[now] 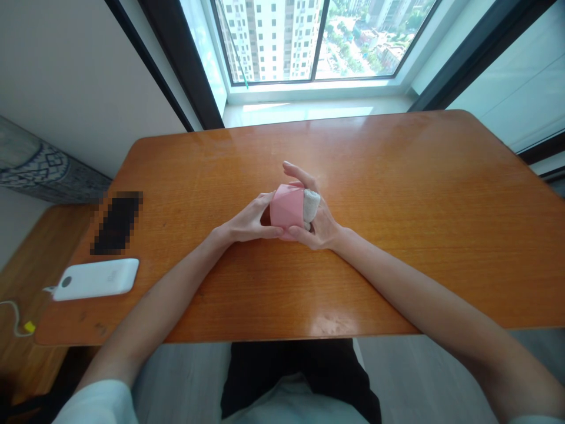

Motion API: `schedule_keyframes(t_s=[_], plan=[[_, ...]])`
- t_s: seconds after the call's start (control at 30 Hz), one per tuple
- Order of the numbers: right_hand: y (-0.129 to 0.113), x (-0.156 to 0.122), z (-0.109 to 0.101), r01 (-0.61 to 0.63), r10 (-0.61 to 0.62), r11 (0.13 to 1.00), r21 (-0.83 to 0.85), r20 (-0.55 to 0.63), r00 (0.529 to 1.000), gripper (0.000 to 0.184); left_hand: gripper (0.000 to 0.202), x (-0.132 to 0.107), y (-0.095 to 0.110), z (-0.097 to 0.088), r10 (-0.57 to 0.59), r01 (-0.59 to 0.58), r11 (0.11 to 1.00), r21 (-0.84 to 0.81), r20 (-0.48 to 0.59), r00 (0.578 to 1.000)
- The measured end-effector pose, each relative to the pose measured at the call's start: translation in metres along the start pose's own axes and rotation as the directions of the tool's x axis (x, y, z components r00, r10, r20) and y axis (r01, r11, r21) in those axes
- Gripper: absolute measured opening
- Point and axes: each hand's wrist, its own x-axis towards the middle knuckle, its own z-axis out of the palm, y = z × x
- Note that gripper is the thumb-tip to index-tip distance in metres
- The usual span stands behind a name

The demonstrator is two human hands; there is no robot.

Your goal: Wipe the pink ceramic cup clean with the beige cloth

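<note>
Both my hands hold a pink faceted object [286,206] above the middle of an orange wooden table [353,176]. It may be a small plastic case or cup, though the picture does not settle which. My left hand [249,221] grips its left side, with the thumb running under its front edge. My right hand [318,221] wraps its right side and also touches a white fabric piece [311,205], perhaps a folded cloth, pressed against the pink object. My fingers hide the underside and part of the fabric.
A white power bank [95,279] with a cable lies near the table's left edge, beside a pixelated dark rectangle [118,222]. A lower wooden surface [30,282] sits to the left. A large window [309,41] stands behind the table.
</note>
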Motion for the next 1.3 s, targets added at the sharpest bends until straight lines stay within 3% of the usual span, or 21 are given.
schedule_keyframes(t_s=[0.17, 0.33, 0.47, 0.6, 0.73, 1.0, 1.1, 1.3], plan=[[0.0, 0.0, 0.001, 0.011, -0.011, 1.0, 0.009, -0.051, 0.999, 0.062, 0.12, -0.002, -0.012, 0.004, -0.004, 0.005, 0.998, 0.058, -0.019, 1.0], [-0.001, 0.0, 0.001, -0.04, 0.042, 0.999, 0.023, -0.074, 0.996, 0.072, 0.139, -0.001, -0.016, 0.009, 0.148, -0.152, 0.988, -0.022, -0.107, 0.983], [-0.001, 0.0, 0.001, -0.063, 0.065, 0.998, 0.028, -0.077, 0.995, 0.074, 0.145, -0.001, -0.014, 0.014, 0.228, -0.211, 0.966, 0.149, -0.114, 0.967], [0.001, -0.001, 0.003, -0.059, 0.061, 0.998, 0.036, -0.078, 0.995, 0.078, 0.139, 0.0, -0.017, 0.019, 0.335, -0.263, 0.888, 0.377, -0.136, 0.932], [0.0, 0.0, 0.003, -0.023, 0.026, 0.999, 0.027, -0.098, 0.995, 0.072, 0.117, 0.001, -0.021, 0.018, 0.392, -0.293, 0.853, 0.432, -0.159, 0.906], [-0.001, 0.001, 0.0, -0.075, 0.077, 0.997, 0.02, -0.089, 0.993, 0.077, 0.119, -0.003, -0.006, 0.015, 0.373, -0.252, 0.854, 0.456, -0.197, 0.907], [0.002, -0.002, 0.0, -0.069, 0.07, 0.998, 0.007, -0.085, 0.994, 0.085, 0.12, -0.002, 0.006, 0.016, 0.271, -0.172, 0.905, 0.39, -0.215, 0.938], [0.001, -0.002, 0.0, -0.006, 0.003, 0.999, -0.033, -0.073, 0.997, 0.077, 0.128, -0.003, 0.019, 0.014, 0.064, -0.007, 0.955, 0.297, -0.182, 0.981]])
